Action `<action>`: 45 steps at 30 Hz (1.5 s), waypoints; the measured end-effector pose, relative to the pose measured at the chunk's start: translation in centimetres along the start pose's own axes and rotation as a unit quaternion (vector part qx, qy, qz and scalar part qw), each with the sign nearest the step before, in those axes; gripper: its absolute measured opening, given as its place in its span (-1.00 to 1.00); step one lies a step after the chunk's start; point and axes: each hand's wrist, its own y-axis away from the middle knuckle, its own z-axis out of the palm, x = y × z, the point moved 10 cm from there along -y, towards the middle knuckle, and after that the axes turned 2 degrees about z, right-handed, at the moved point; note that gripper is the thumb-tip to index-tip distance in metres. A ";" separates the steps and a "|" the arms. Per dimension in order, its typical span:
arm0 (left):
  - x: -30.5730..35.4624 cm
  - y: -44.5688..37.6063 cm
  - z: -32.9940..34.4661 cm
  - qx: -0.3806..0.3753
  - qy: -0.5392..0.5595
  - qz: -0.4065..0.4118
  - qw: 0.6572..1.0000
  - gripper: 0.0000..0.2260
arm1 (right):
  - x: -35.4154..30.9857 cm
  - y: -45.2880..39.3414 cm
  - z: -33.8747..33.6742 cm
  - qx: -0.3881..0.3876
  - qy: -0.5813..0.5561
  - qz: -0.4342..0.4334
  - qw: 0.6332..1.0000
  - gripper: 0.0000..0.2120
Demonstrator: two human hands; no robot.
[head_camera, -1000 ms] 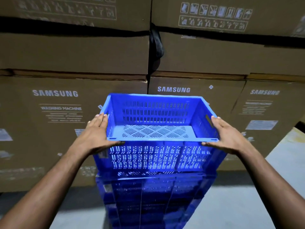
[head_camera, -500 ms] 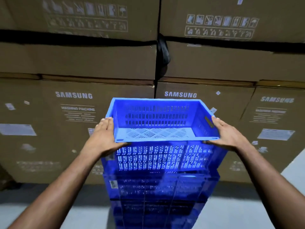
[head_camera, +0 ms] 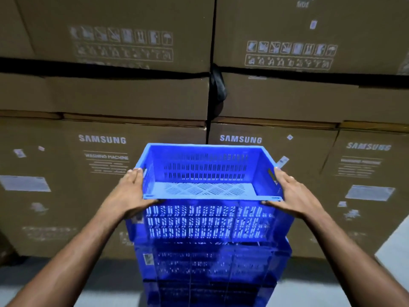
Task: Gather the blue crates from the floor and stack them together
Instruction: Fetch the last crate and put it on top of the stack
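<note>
A blue slotted crate (head_camera: 205,196), empty and upright, sits at frame centre atop a stack of blue crates (head_camera: 210,273) running to the lower edge.

A wall of brown cardboard boxes (head_camera: 106,94) fills the background, stacked in tiers. The lower boxes carry white SAMSUNG lettering (head_camera: 102,139) and, on the left one, the words WASHING MACHINE. Rows of white handling symbols (head_camera: 290,55) mark the upper boxes. Pale paper labels (head_camera: 370,193) stick to the lower boxes. A grey floor (head_camera: 394,251) runs below.
</note>
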 end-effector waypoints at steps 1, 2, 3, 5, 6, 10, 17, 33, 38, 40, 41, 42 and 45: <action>-0.6 -0.3 -0.3 -0.005 0.003 0.003 1.000 0.18 | -0.6 0.4 0.4 0.006 0.004 -0.005 1.000 0.23; -1.1 -0.6 -0.6 -0.006 0.010 0.006 1.000 0.17 | -1.1 0.6 0.6 0.014 0.005 -0.007 1.000 0.21; -1.4 -0.9 -0.8 -0.005 0.017 0.011 1.000 0.17 | -1.2 0.7 0.8 0.016 0.005 -0.004 1.000 0.21; -1.1 -1.0 -1.1 0.003 0.020 0.008 1.000 0.18 | -0.9 0.3 0.7 0.008 0.004 0.005 1.000 0.22; -0.6 -0.8 -0.9 0.008 0.014 0.004 1.000 0.19 | -0.4 -0.1 0.5 -0.001 0.005 0.009 1.000 0.23; 1.9 1.1 0.1 0.049 0.020 -0.006 0.999 0.15 | 1.6 -1.2 -0.4 -0.021 0.003 0.009 1.000 0.31; -0.2 -0.3 -1.0 0.019 0.040 0.001 0.999 0.25 | 0.9 1.2 -0.5 0.036 -0.021 -0.003 0.999 0.15; 1.7 1.5 0.1 0.049 0.028 0.001 0.998 0.10 | 3.3 3.0 0.2 0.038 -0.028 0.040 0.998 0.29; 1.3 1.6 0.1 0.059 -0.002 0.003 0.998 0.18 | 2.7 2.2 0.4 0.027 -0.016 0.028 0.999 0.26; 1.0 0.6 -0.1 0.053 -0.023 0.010 0.998 0.25 | 2.1 3.0 0.6 0.034 -0.007 0.030 0.999 0.17; 0.9 0.3 -0.2 0.051 -0.027 0.013 0.998 0.28 | 2.0 3.4 0.8 0.034 -0.005 0.034 0.999 0.14; 0.9 0.2 -0.2 0.048 -0.026 0.015 0.998 0.30 | 2.1 3.4 0.9 0.033 -0.003 0.036 0.999 0.13; 1.4 1.1 0.0 0.056 -0.017 0.010 0.998 0.20 | 2.7 2.7 0.7 0.015 -0.022 0.039 0.999 0.21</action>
